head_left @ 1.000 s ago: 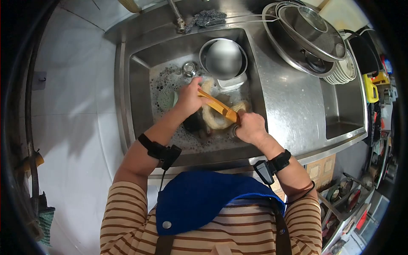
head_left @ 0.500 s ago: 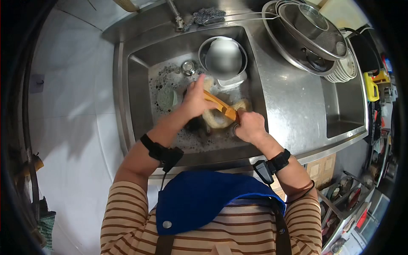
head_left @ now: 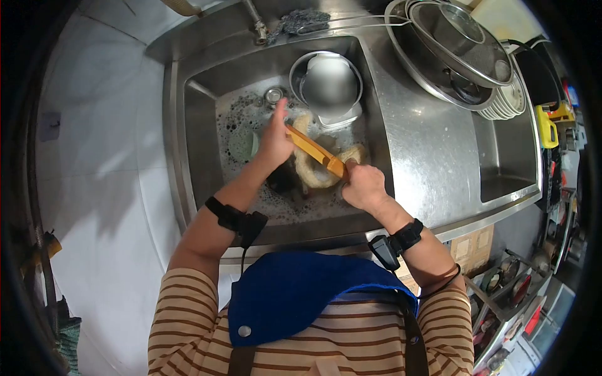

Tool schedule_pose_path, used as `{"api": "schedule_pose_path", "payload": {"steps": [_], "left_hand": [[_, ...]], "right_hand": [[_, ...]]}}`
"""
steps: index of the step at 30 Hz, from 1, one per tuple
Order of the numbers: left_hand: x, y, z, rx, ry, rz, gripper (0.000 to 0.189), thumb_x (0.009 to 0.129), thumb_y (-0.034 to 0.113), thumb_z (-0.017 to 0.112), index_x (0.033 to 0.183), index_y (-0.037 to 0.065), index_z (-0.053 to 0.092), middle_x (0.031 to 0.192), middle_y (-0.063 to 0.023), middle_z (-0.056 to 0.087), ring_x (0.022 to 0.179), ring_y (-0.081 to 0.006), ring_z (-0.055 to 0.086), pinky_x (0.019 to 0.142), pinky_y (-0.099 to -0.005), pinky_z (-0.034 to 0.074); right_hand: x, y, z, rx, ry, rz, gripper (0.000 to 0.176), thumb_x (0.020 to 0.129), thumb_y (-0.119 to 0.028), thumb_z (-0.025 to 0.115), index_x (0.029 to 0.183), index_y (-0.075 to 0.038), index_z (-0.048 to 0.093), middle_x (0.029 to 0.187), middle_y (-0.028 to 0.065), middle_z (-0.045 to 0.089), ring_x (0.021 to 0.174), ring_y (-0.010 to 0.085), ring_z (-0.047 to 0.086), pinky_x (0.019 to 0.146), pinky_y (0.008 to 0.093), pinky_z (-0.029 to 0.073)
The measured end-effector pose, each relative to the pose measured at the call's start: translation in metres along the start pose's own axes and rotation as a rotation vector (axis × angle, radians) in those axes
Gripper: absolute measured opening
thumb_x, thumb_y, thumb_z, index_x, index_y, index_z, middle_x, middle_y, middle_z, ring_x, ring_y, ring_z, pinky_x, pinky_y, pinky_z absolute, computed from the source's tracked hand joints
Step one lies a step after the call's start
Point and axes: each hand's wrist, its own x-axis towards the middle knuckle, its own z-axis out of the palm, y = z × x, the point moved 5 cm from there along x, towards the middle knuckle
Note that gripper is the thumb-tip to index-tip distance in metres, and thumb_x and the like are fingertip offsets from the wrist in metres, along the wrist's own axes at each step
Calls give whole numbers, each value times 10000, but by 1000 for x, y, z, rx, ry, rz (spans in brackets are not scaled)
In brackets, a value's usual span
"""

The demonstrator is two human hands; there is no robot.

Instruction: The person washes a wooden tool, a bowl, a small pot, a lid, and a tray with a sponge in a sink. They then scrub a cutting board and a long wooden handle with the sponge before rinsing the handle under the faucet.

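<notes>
A long yellow-orange plastic tool point(head_left: 315, 150) with a slot along it slants over the soapy water. Its kind I cannot make out. My left hand point(head_left: 276, 139) holds the upper left end, thumb stretched up, other fingers partly hidden. My right hand point(head_left: 365, 186) is closed around the lower right end. Beneath the tool, a curled cream-coloured cloth or loofah point(head_left: 307, 170) lies in the water. A dark object point(head_left: 282, 178) sits below my left wrist, partly hidden. Close by on the left is a pale green dish or bowl point(head_left: 249, 145) in the suds.
The steel sink point(head_left: 200, 144) also holds a metal bowl point(head_left: 295, 78) with white containers point(head_left: 330, 88) and a small round metal piece point(head_left: 274, 95). On the right counter stand strainers and large bowls point(head_left: 433, 75) beside stacked plates point(head_left: 506, 103). A steel scourer point(head_left: 304, 22) lies behind the tap point(head_left: 260, 28).
Both hands and the yellow tool have shifted slightly left in view, the left hand more than the right. More of the cream-coloured cloth or loofah shows. The grips look the same.
</notes>
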Motion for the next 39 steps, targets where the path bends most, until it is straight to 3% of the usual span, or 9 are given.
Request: {"api": "schedule_pose_path", "payload": {"steps": [4,6,9,16,18,24,29,34,39], "left_hand": [[-26,-2,11,-757,151,-410,763,795,115,607,1365,70,103,1268,-177,370,1091,-244,466,860,-370,444],[-45,0,44,-947,-313,-473,456,850,192,564,1223,19,366,1195,-110,456,1125,-199,445,851,-341,438],[-53,-46,74,-1014,-368,-565,300,850,184,562,1104,65,456,1102,-71,502,1086,-177,461,838,-326,440],[-48,-138,95,-719,-135,-917,289,790,328,603,897,75,512,834,-102,585,812,-245,574,707,-443,445],[-13,-153,99,125,75,-298,343,779,367,603,880,53,510,833,-151,602,811,-299,584,704,-430,452],[36,-103,127,437,-275,-507,393,763,365,595,943,17,568,940,-193,607,929,-352,567,783,-418,455],[35,-141,159,374,-198,-536,388,711,320,638,939,8,603,968,-184,608,957,-333,567,808,-408,454],[0,-173,157,-205,-572,-718,279,697,226,626,870,7,620,846,-128,619,752,-257,606,625,-389,495],[-41,-160,58,-961,-174,-1010,242,788,211,539,975,58,518,762,-79,547,649,-196,543,520,-308,448]], "right_hand": [[19,6,12,170,4,79,286,669,-118,540,940,-25,531,799,212,614,814,355,596,722,417,471],[40,2,31,249,27,103,304,686,-141,548,968,-32,528,813,214,613,835,355,592,733,419,468],[64,-15,60,290,-157,8,408,727,-230,589,1053,-4,496,903,217,609,885,344,589,753,408,467],[93,-16,97,241,-301,96,323,773,-239,526,979,9,547,972,197,599,943,331,572,796,387,454],[108,-10,98,275,-243,178,300,772,-232,515,972,-12,554,970,199,599,934,331,574,787,390,457],[111,38,80,439,41,326,248,709,-186,537,932,-90,590,886,137,628,872,323,588,758,412,460],[119,53,91,352,59,348,247,699,-168,548,925,-80,590,877,136,627,867,318,586,757,412,458],[135,53,114,301,-26,318,234,703,-183,555,907,-75,595,881,148,623,845,329,588,744,421,460],[168,33,175,501,77,263,577,749,-291,564,1261,-93,388,1139,238,504,1008,393,509,861,443,412]]}}
